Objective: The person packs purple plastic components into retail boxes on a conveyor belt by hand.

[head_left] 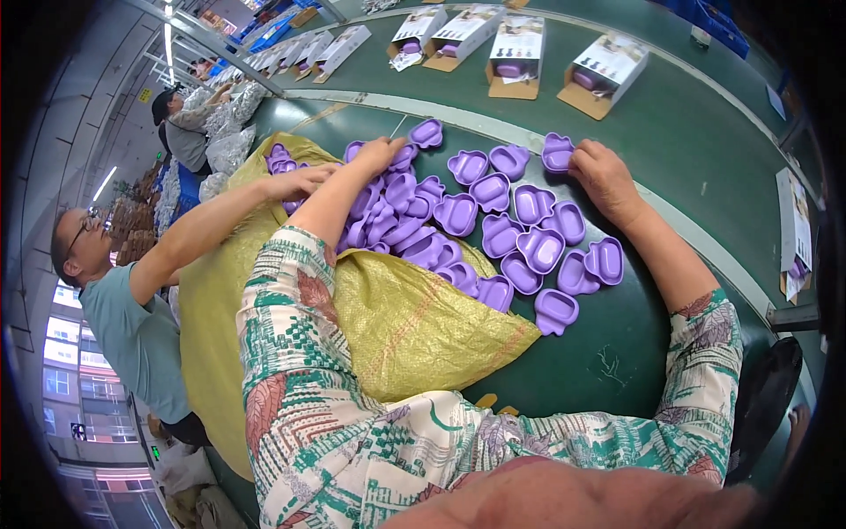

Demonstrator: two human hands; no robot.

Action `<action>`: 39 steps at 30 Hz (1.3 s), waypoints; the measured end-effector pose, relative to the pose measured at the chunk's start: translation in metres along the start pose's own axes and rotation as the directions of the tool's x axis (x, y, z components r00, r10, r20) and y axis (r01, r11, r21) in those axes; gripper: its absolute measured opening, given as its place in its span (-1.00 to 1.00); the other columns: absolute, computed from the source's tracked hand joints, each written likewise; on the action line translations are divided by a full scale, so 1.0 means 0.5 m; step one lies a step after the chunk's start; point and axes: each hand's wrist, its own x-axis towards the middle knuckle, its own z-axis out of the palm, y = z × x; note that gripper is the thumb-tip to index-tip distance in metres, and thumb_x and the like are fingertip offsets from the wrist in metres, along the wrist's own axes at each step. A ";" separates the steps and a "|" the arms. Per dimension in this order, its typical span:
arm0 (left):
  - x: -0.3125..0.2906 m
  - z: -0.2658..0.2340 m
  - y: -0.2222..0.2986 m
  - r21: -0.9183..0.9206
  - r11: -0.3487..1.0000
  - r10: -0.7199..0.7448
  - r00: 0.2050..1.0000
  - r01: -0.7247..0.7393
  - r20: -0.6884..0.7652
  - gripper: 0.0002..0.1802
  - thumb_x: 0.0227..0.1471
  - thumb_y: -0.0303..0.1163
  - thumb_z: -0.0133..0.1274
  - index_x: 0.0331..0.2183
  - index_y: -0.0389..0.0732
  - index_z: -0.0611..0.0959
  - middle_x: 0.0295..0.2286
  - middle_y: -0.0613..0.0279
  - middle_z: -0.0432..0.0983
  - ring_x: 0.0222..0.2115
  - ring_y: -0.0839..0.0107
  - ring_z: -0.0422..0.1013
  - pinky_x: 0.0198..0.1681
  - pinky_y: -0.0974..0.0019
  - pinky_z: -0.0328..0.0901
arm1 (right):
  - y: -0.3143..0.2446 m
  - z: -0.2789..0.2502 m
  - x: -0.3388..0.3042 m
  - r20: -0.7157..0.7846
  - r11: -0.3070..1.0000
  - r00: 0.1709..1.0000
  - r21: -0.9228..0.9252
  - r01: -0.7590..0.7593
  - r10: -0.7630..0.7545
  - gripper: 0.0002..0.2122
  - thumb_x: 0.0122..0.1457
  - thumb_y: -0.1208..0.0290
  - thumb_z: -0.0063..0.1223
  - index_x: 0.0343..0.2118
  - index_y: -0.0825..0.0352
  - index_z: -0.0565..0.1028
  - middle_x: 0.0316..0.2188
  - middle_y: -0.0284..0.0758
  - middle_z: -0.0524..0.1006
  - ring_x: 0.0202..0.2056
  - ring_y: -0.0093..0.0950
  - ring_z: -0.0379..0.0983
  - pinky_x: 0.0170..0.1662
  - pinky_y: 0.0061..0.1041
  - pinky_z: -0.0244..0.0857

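Observation:
Many shallow purple plastic dishes, rounded with a stubby tab, lie in front of me. They are heaped toward the left and spread out singly toward the right. At the far edge of the heap, my left hand has its fingers curled closed on the rim of a purple dish. My right hand pinches another purple dish by its right side, beside the belt's metal edge. Part of the heap lies on a yellow woven sack, which spreads under my left arm.
On my left a co-worker's hand reaches to the heap, close to my left arm. Beyond the metal rail, open white boxes with purple items inside stand on a green conveyor belt. The green table lies under the dishes.

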 end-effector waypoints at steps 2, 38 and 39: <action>-0.013 0.013 0.014 0.006 0.998 0.059 0.998 -0.060 0.027 -0.29 0.04 0.12 -0.19 -0.04 -0.32 0.45 -0.08 -0.23 0.37 -0.06 -0.21 0.29 0.02 0.05 0.19 | -0.001 -0.002 0.004 -0.010 1.000 1.000 0.005 0.002 -0.002 -0.85 -0.07 0.47 0.11 -0.46 0.30 0.36 -0.42 -0.29 0.38 -0.32 -0.29 0.36 -0.29 -0.36 0.25; -0.001 0.100 0.226 -0.130 0.924 0.347 0.931 -0.361 -0.113 -0.20 0.02 0.07 -0.07 0.14 -0.27 0.23 0.03 -0.33 0.19 0.07 -0.14 0.16 0.13 0.13 0.08 | -0.059 -0.117 -0.111 0.304 0.997 0.951 0.071 0.042 -0.062 -0.82 -0.14 0.51 0.13 -0.42 0.28 0.41 -0.49 -0.32 0.40 -0.30 -0.28 0.33 -0.22 -0.33 0.23; -0.021 0.102 0.229 -0.131 0.923 0.347 0.929 -0.363 -0.127 -0.21 0.03 0.06 -0.07 0.14 -0.28 0.22 0.04 -0.32 0.19 0.07 -0.16 0.15 0.14 0.12 0.07 | -0.049 -0.115 -0.110 0.260 0.997 0.963 0.041 0.061 -0.070 -0.82 -0.14 0.51 0.13 -0.42 0.28 0.41 -0.49 -0.31 0.40 -0.31 -0.28 0.33 -0.25 -0.33 0.23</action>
